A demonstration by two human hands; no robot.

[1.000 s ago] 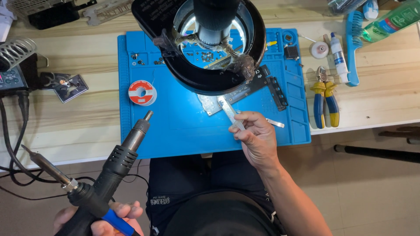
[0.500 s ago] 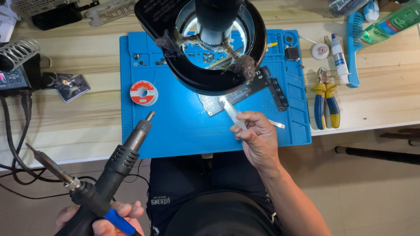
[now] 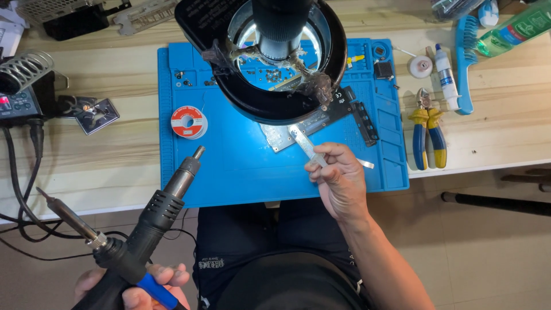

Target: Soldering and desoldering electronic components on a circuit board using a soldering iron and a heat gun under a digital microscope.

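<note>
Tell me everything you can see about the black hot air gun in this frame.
The hot air gun is a long, tapering black tool, seemingly plastic, with vent slots around its body, a blue band near the grip and a narrow metal nozzle at the tip. The left hand holds it by the rear end at the bottom left. It lies tilted, nozzle pointing up and right, over the near left edge of the blue work mat. The nozzle does not appear to touch anything.
</note>
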